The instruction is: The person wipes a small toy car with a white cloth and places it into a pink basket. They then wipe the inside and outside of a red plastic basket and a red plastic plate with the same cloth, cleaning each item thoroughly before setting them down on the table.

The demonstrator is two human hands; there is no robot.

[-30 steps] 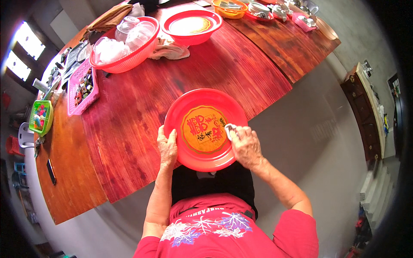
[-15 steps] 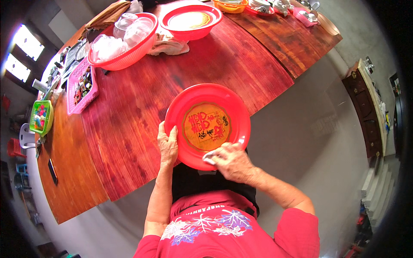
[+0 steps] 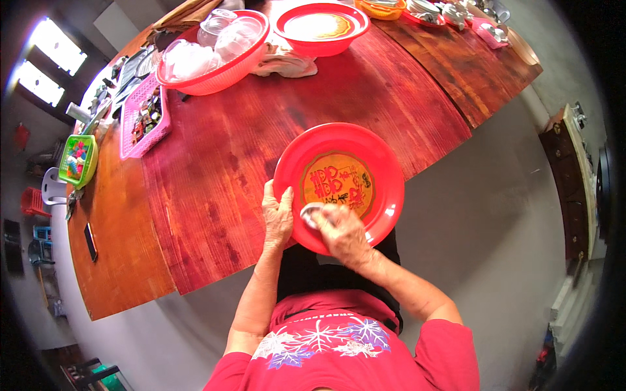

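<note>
A round red plastic tray (image 3: 388, 171), with a gold printed disc in its middle, is tipped up over the table's near edge. My left hand (image 3: 279, 215) grips the tray's left rim, its thumb on the front and its fingers mostly hidden behind. In my right hand (image 3: 347, 238) is a bunched whitish cloth (image 3: 312, 214), pressed to the lower left of the tray's inner face. That hand covers part of the print.
Beyond the tray, the reddish wooden table (image 3: 241, 137) bears a red basket (image 3: 241, 68) of clear plastic ware and a red basin (image 3: 326, 47) beside a crumpled cloth (image 3: 285, 64). Left stand a pink basket (image 3: 134, 146), a green basket (image 3: 91, 159) and a phone (image 3: 90, 242).
My right hand has moved the cloth from the tray's lower rim up and inward, across the edge of the gold disc. My left hand keeps its grip. The whole view has shifted.
</note>
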